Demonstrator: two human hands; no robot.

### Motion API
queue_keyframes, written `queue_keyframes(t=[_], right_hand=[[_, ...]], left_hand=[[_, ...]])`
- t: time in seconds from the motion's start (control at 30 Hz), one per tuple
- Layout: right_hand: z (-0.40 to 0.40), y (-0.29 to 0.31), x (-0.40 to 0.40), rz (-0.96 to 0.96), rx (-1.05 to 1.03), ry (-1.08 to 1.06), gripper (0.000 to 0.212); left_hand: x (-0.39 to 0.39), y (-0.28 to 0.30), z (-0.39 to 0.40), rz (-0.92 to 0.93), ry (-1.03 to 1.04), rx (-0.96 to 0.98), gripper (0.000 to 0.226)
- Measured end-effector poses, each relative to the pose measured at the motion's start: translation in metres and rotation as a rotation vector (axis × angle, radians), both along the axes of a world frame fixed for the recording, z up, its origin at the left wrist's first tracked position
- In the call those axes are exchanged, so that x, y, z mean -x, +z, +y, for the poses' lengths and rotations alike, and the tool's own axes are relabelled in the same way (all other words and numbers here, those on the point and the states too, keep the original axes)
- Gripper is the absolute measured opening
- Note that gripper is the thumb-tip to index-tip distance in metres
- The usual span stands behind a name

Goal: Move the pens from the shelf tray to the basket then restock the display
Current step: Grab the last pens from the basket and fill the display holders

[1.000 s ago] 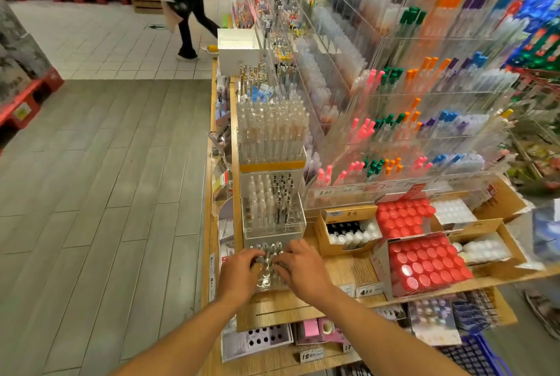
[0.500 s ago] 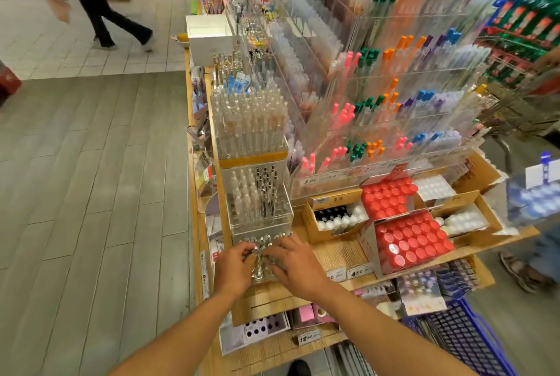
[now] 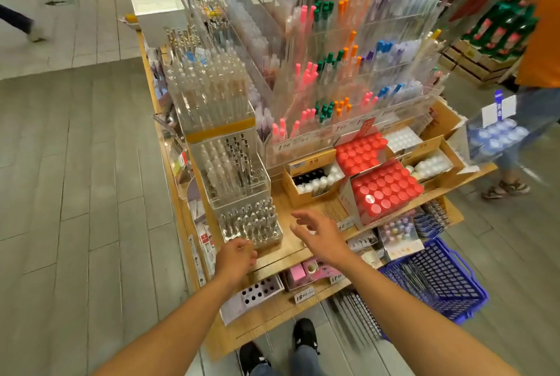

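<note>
Head view, only one there is. The person stands at the end of a wooden display shelf point(image 3: 291, 250) loaded with stationery, both bare arms reaching in from the bottom of the frame.

The left hand point(image 3: 235, 258) sits at about 7 o'clock from the clear pen tray point(image 3: 251, 224), right at its front corner. Its fingers are curled in, but whether they pinch anything or just touch the tray edge can't be made out. The right hand point(image 3: 318, 231) hovers just off the tray at 3 o'clock, fingers spread and relaxed, holding nothing, clear of the tray.

The pens point(image 3: 248, 216) stand upright in that tray, silvery tips up, packed in rows. The tray rests on the shelf's front edge, directly in front of a taller clear box point(image 3: 235, 169) of more upright pens at 12 o'clock.

The blue basket point(image 3: 436, 281) is on the floor at roughly 4 o'clock from the tray, beside the shelf's lower corner, with some long thin dark items lying in it, too blurred to name.

Past the right hand at 1 o'clock there are cardboard boxes of red-capped bottles point(image 3: 385, 191). Up behind, clear acrylic racks hold pink, green and orange markers point(image 3: 321, 106).

The person's black shoes point(image 3: 304, 334) show at 6 o'clock. Another person in an orange top point(image 3: 539, 42) stands at the far right, blurred.
</note>
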State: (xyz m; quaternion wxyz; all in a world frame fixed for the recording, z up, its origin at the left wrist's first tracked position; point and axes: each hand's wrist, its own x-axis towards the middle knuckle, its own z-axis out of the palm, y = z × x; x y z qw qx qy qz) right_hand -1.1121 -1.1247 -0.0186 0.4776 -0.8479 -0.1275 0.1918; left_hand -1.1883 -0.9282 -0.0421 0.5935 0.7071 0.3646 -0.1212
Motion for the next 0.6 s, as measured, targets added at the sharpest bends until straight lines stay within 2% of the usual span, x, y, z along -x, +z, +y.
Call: queue_keyframes(t=[0.07,0.17,0.3,0.4,0.6], right_hand=[[-0.018,-0.002,0.009,0.042,-0.044,-0.067,0.032],[-0.051,-0.006,0.026,0.097,-0.072,-0.183,0.031],[-0.107,-0.018,0.054,0.15,-0.045,-0.294,0.045],[-0.153,-0.029,0.071,0.207,-0.1,-0.429,0.036],[-0.259,-0.045,0.092,0.325,-0.247,-0.71,0.029]], left_hand=[[0.002,0.003,-0.013,0.013,-0.021,0.08,0.013],[0.002,0.002,-0.038,0.026,-0.162,0.073,0.02],[-0.006,0.001,-0.089,0.053,-0.27,0.104,0.023],[-0.016,0.003,-0.134,0.073,-0.278,0.217,0.024],[-0.026,0.002,-0.234,0.095,-0.323,0.256,0.028]])
